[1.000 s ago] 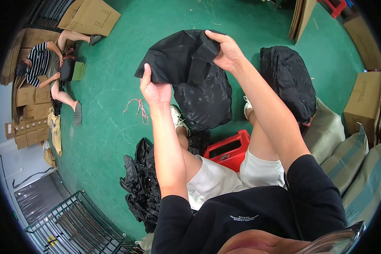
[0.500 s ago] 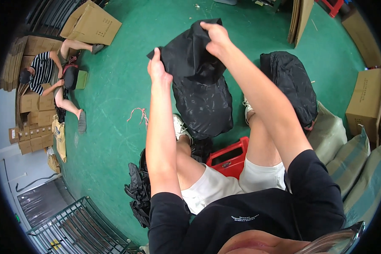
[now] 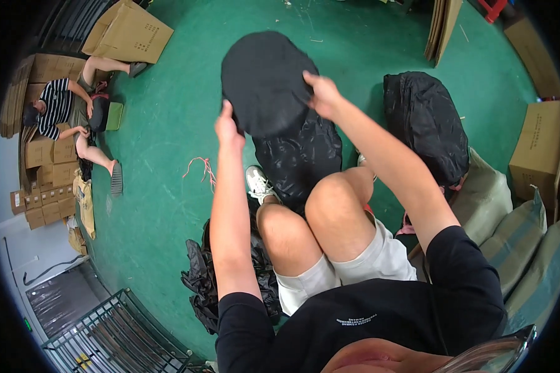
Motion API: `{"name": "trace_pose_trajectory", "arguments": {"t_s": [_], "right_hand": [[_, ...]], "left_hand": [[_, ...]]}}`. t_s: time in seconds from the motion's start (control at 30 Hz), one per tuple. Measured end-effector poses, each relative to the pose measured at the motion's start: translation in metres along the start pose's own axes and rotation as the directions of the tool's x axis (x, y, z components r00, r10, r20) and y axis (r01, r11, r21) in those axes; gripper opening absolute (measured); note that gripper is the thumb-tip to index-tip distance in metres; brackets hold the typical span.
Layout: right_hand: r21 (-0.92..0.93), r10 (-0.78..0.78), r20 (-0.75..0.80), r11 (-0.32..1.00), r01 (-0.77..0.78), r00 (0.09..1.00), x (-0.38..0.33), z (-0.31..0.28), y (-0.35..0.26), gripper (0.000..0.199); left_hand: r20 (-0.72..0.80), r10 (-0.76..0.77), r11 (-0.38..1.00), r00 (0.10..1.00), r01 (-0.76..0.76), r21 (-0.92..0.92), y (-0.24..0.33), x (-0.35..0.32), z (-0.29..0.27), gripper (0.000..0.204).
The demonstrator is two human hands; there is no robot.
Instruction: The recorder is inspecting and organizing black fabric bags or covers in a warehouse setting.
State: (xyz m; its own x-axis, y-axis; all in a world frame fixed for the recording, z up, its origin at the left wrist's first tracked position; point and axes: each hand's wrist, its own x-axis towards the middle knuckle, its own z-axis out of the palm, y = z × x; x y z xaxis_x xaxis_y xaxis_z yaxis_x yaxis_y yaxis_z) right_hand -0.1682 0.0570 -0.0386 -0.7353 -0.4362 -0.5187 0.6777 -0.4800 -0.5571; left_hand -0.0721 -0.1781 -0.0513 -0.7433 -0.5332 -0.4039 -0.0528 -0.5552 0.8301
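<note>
Hands raised over the knees, as I see them from the head view: my left hand point(image 3: 227, 127) grips the left edge of a round black fabric piece point(image 3: 264, 81), fingers closed on its rim; my right hand point(image 3: 320, 93) pinches its right edge, fingers curled into the cloth. The piece hangs between both hands, held up over the green floor point(image 3: 168, 205), far of my bare knees. Directly below it a black plastic bag point(image 3: 298, 158) lies against my shins. Right of it sits a full black sack point(image 3: 426, 124); near left, a heap of black bags point(image 3: 199, 280). Far left, another person point(image 3: 62, 112) sits among cardboard boxes point(image 3: 127, 34).
</note>
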Motion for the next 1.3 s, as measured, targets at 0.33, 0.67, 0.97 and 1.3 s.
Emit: {"name": "trace_pose_trajectory", "arguments": {"t_s": [0.33, 0.67, 0.97, 1.3], "right_hand": [[-0.385, 0.292, -0.28, 0.839, -0.385, 0.915, -0.037, -0.152, 0.097, 0.023], [-0.769, 0.386, -0.281, 0.457, -0.447, 0.878, -0.065, -0.172, 0.092, 0.029], [-0.818, 0.362, -0.285, 0.391, -0.422, 0.888, -0.067, -0.166, 0.093, 0.041], [-0.633, 0.444, -0.148, 0.644, -0.429, 0.884, -0.072, -0.175, 0.093, 0.037]], "left_hand": [[-0.163, -0.451, 0.707, 0.877, 0.463, 0.534, -0.121, -0.053, -0.125, 0.039], [-0.124, -0.6, 0.613, 0.79, 0.554, 0.563, -0.126, -0.098, -0.148, 0.031], [0.172, -0.552, 0.708, 0.816, 0.35, 0.613, -0.128, -0.112, -0.16, 0.028], [0.142, -0.715, 0.543, 0.685, 0.416, 0.73, -0.111, -0.117, -0.139, 0.046]]}}
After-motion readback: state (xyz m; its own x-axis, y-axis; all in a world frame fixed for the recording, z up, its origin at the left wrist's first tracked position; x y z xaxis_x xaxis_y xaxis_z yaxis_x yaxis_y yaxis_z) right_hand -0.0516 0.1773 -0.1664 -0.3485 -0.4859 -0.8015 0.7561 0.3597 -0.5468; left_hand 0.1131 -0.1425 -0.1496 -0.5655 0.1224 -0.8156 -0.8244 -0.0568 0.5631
